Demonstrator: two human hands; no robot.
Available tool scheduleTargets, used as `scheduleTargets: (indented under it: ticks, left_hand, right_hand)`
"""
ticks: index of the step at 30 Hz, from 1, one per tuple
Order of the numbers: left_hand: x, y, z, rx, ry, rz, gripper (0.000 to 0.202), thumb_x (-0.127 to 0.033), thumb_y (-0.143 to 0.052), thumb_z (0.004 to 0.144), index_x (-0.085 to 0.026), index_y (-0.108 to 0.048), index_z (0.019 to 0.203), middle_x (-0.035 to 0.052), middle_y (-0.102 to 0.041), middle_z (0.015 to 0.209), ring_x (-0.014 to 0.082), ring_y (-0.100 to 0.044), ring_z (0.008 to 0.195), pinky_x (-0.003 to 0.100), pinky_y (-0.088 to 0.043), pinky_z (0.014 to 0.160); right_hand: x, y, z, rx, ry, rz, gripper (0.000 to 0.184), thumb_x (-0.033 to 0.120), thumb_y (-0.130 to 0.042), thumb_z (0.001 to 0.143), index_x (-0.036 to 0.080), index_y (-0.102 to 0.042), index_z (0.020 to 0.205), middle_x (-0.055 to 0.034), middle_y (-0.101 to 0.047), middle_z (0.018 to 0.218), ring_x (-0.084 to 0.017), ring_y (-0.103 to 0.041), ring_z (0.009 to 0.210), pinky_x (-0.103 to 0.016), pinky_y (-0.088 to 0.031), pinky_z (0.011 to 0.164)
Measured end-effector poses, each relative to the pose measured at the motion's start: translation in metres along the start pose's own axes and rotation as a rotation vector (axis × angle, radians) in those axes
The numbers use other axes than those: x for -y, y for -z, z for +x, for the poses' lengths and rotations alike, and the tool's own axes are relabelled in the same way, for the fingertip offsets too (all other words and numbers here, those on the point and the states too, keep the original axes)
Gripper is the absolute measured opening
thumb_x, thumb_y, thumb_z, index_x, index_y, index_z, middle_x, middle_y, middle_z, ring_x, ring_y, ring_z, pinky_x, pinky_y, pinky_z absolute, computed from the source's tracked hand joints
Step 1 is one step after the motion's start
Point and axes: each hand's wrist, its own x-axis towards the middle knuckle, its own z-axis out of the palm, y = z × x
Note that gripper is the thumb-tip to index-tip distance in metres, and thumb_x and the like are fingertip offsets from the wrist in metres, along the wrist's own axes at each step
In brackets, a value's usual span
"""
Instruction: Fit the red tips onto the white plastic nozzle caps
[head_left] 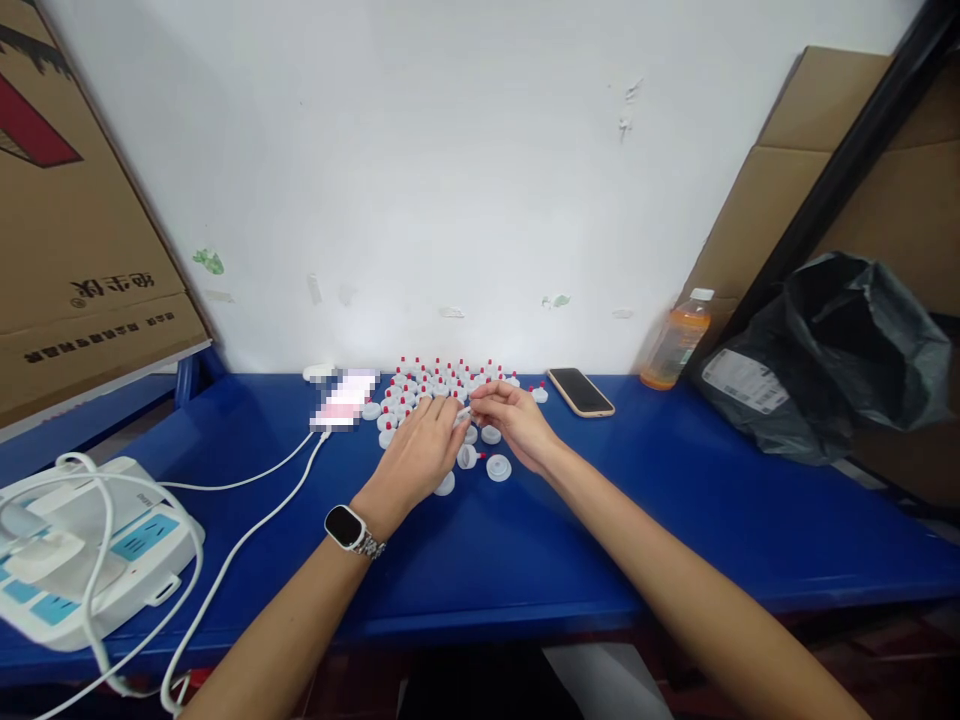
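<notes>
My left hand, with a watch on its wrist, and my right hand meet over a blue table. Their fingertips pinch a small white cap piece between them. Behind the hands lies a cluster of several white caps with red tips. A few plain white caps lie loose just in front of my right hand.
A phone lies face up to the right of the caps, with an orange drink bottle and a black bag beyond. A second phone on a white cable and a white power strip sit on the left. Cardboard leans at both sides.
</notes>
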Motion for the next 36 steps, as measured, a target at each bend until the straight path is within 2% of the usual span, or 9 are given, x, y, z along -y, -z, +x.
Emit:
scheduleTargets:
  ticks: [5,7,10,14,19,24,31,33,36]
  left_hand:
    - [0.007,-0.001,0.0,-0.036,0.059,-0.055,0.026,-0.033,-0.031,0.104,-0.018,-0.051,0.104,0.0091,-0.059,0.1,0.0242,-0.054,0.094,0.038,-0.046,0.082]
    - [0.013,0.0,-0.001,-0.05,0.086,-0.1,0.027,-0.036,-0.03,0.104,-0.018,-0.051,0.105,0.009,-0.059,0.1,0.0244,-0.055,0.094,0.038,-0.046,0.081]
    - [0.024,0.002,-0.005,-0.039,0.116,-0.183,0.029,-0.042,-0.033,0.103,-0.019,-0.05,0.107,0.0089,-0.06,0.102,0.0254,-0.056,0.098,0.04,-0.046,0.084]
    - [0.039,0.004,-0.009,-0.008,0.152,-0.291,0.026,-0.041,-0.039,0.1,-0.019,-0.049,0.112,0.0099,-0.059,0.111,0.0259,-0.056,0.106,0.042,-0.046,0.092]
    - [0.049,0.004,-0.01,0.011,0.151,-0.319,0.022,-0.038,-0.041,0.097,-0.02,-0.049,0.107,0.0091,-0.059,0.105,0.0262,-0.056,0.1,0.042,-0.046,0.088]
    - [0.045,0.006,-0.01,0.013,0.128,-0.322,0.017,-0.032,-0.041,0.096,-0.021,-0.049,0.105,0.0084,-0.06,0.104,0.0256,-0.055,0.098,0.042,-0.046,0.085]
    - [0.044,0.007,-0.011,-0.016,0.099,-0.31,0.014,-0.028,-0.041,0.096,-0.02,-0.049,0.105,0.0082,-0.06,0.102,0.0251,-0.054,0.096,0.042,-0.046,0.084]
    - [0.044,0.008,-0.011,-0.007,0.11,-0.31,0.016,-0.03,-0.042,0.096,-0.02,-0.05,0.106,0.0078,-0.06,0.1,0.0249,-0.055,0.094,0.042,-0.047,0.082]
    - [0.041,0.007,-0.011,0.007,0.117,-0.326,0.018,-0.033,-0.042,0.097,-0.021,-0.049,0.108,0.0077,-0.06,0.101,0.0247,-0.056,0.095,0.042,-0.048,0.083]
  right_hand:
    - [-0.002,0.011,0.004,-0.03,0.124,-0.232,0.019,0.031,-0.071,0.07,0.018,-0.062,0.08,-0.0005,-0.065,0.07,-0.014,-0.059,0.064,-0.029,-0.044,0.063]
    - [0.0,0.018,0.003,-0.019,0.248,-0.507,0.013,0.029,-0.067,0.075,0.018,-0.064,0.082,-0.0017,-0.066,0.074,-0.015,-0.058,0.068,-0.03,-0.043,0.066]
    - [0.003,0.022,-0.001,0.112,0.383,-0.989,0.008,0.023,-0.062,0.081,0.019,-0.069,0.082,-0.0034,-0.069,0.081,-0.017,-0.057,0.079,-0.033,-0.04,0.076]
    - [0.008,0.011,0.002,0.244,0.486,-1.373,0.013,0.027,-0.061,0.086,0.021,-0.072,0.087,-0.0058,-0.068,0.092,-0.023,-0.052,0.097,-0.04,-0.032,0.09]
    - [0.01,-0.011,0.022,0.424,0.448,-1.62,0.016,0.032,-0.064,0.084,0.021,-0.075,0.09,-0.0101,-0.064,0.098,-0.027,-0.049,0.101,-0.043,-0.029,0.091]
    - [0.006,-0.018,0.032,0.442,0.389,-1.688,0.015,0.034,-0.068,0.081,0.02,-0.076,0.081,-0.0115,-0.064,0.096,-0.029,-0.048,0.101,-0.046,-0.028,0.092]
    - [-0.001,-0.016,0.03,0.416,0.426,-1.685,0.01,0.026,-0.068,0.08,0.019,-0.075,0.079,-0.0139,-0.063,0.094,-0.033,-0.047,0.103,-0.05,-0.029,0.091]
    - [0.001,-0.012,0.029,0.374,0.433,-1.562,0.009,0.024,-0.066,0.08,0.019,-0.073,0.077,-0.0111,-0.064,0.09,-0.03,-0.05,0.099,-0.048,-0.031,0.091]
    - [0.003,-0.003,0.025,0.239,0.379,-1.129,0.008,0.024,-0.063,0.08,0.019,-0.068,0.079,-0.0051,-0.064,0.08,-0.021,-0.054,0.082,-0.039,-0.039,0.081]
